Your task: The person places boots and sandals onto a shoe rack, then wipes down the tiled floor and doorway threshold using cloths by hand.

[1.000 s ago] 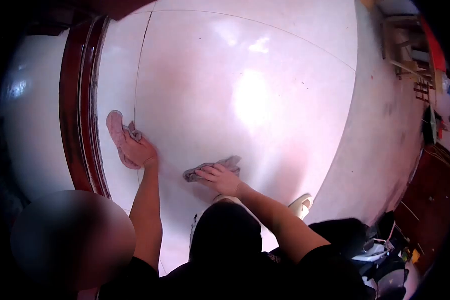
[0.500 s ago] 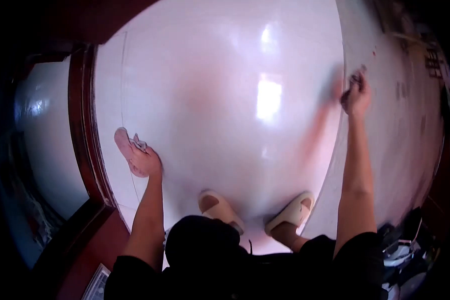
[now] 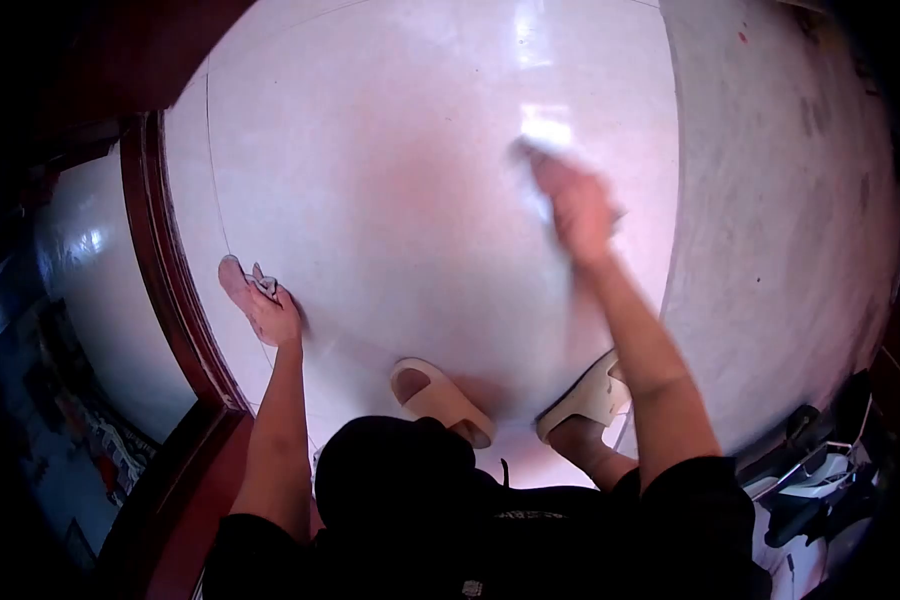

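On the left, my left hand (image 3: 278, 315) is closed around a pink slipper (image 3: 233, 280), held above the floor near the door frame. A crumpled grey-and-white part, perhaps its strap, shows by my fingers. My right hand (image 3: 583, 215) reaches out over the middle of the floor, fingers wrapped round an elongated greyish thing (image 3: 548, 170). Motion blurs that thing, and I cannot make out its kind. Both forearms are bare up to black sleeves.
Beige slides (image 3: 440, 402) are on my feet below. Glossy pale tile flooring (image 3: 390, 230) meets a duller grey strip (image 3: 770, 260) on the right. A dark red door frame (image 3: 170, 240) runs along the left. Assorted objects (image 3: 815, 480) are piled at the lower right.
My right hand has swung left from the grey strip to over the glossy tiles, still gripping its thing. My left hand and the slipper have shifted only slightly left. The view has moved a little.
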Tool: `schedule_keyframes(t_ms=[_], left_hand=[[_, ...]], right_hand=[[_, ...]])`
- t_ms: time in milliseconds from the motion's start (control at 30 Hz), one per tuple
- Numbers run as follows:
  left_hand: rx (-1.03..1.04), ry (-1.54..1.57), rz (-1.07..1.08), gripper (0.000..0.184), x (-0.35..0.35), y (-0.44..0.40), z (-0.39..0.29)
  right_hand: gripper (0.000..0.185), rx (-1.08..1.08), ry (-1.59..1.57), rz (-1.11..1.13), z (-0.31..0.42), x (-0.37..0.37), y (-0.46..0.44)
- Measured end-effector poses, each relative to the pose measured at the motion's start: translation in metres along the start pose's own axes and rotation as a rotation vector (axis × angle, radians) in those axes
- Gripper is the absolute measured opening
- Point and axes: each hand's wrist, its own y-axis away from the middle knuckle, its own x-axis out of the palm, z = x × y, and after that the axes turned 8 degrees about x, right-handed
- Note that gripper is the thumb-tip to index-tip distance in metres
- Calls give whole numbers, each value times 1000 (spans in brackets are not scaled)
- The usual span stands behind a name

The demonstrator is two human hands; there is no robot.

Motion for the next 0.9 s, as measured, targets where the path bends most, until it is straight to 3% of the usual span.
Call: schedule_keyframes(t_ms=[33, 100, 167, 267, 333, 367, 433, 467, 500, 567, 600, 633, 667, 700, 733, 767, 800, 900], left_hand=[[7, -32, 19, 68, 1, 3, 4], [-37, -34, 15, 67, 5, 1, 3], [-6, -51, -43, 66, 15, -4, 9], [110, -90, -124, 65, 26, 9, 24], [129, -93, -118, 65, 10, 4, 9], [170, -63, -126, 65, -4, 4, -2], [248, -2, -154, 65, -26, 7, -24], [160, 85, -23, 65, -14, 5, -4], [209, 177, -31, 65, -15, 4, -5], [303, 348, -43, 65, -19, 1, 0], [292, 302, -14, 65, -15, 1, 17], [283, 264, 6, 65, 0, 0, 38], [279, 239, 23, 64, 10, -3, 46], [267, 205, 11, 64, 8, -3, 40], [250, 174, -9, 63, 6, -2, 31], [227, 143, -30, 63, 3, -1, 19], [342, 56, -181, 64, -6, 2, 1], [73, 54, 9, 65, 0, 5, 9]], right_hand=[[36, 101, -177, -209, -29, -33, -21], [29, 410, 329, -430, -95, -102, -62], [25, 486, 443, -567, -165, -156, -78], [22, 108, 297, -572, -91, -143, -36], [29, 241, -237, -147, -63, -90, 37], [36, 44, -166, -40, -38, -52, 73], [32, -36, -114, 249, -28, 4, 140], [30, -76, -95, 392, -23, 32, 173], [30, -626, 397, 418, -11, 16, 174], [31, -262, 301, 573, -17, -8, 131], [30, -184, 313, 349, -26, -22, 112], [29, 144, 194, 274, -32, -46, 91], [29, 70, 74, 13, -39, -73, 70], [30, -91, 465, -215, -112, -91, 72], [31, 159, 399, -348, -133, -119, 54], [33, 543, 176, -487, -227, -134, 50], [29, 505, 457, -608, -177, -163, 38], [37, 252, 399, -600, -86, -167, 25]])
